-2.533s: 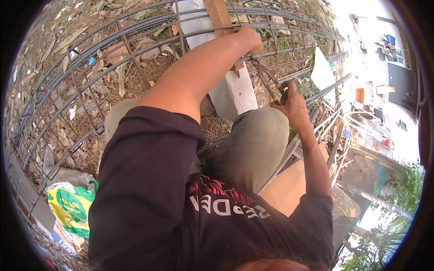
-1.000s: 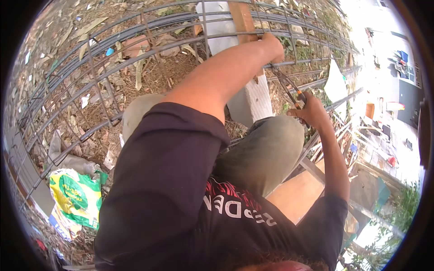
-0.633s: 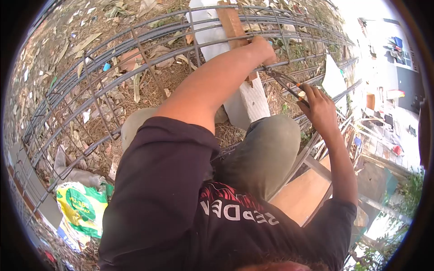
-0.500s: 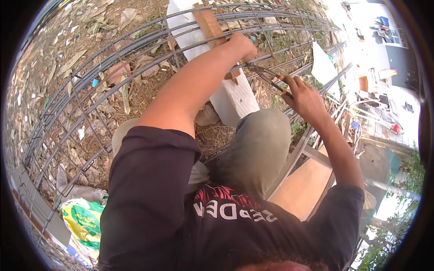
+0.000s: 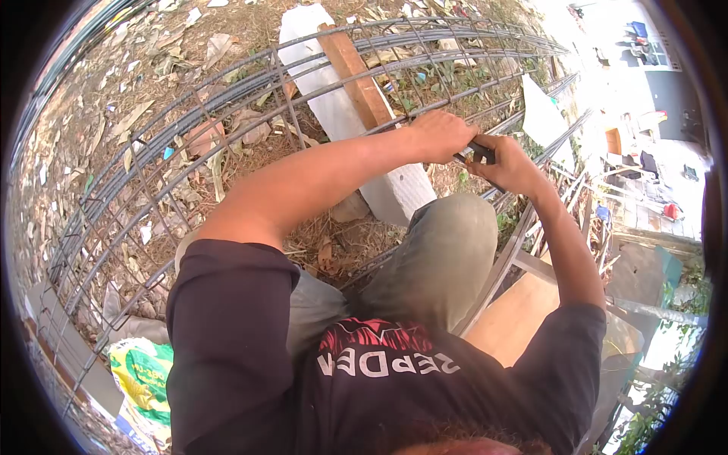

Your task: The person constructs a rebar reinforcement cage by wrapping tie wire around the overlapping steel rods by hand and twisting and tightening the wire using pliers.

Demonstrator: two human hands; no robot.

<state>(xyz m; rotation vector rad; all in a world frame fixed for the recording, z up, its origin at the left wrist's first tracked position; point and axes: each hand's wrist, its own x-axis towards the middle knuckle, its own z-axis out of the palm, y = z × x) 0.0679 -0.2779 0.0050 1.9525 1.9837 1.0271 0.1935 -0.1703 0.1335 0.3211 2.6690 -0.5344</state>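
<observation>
Inside right fingers (image 5: pixel 497 144): pliers (image 5: pixel 484 154), grasped; left fingers (image 5: pixel 459 130) curled just beside, hold unclear.

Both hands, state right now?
Left hand: curled closed by the pliers; what it holds, if anything, is hidden.
Right hand: closed, holding the pliers.

At lower left I see a green-and-yellow bag (image 5: pixel 144 375); toward the right, a tan board (image 5: pixel 509 320), a pale sheet (image 5: pixel 541 114) and leafy plants (image 5: pixel 644 431).

Dry leaves (image 5: pixel 130 118) and pale scraps (image 5: pixel 146 232) litter the ground (image 5: pixel 254 158).
</observation>
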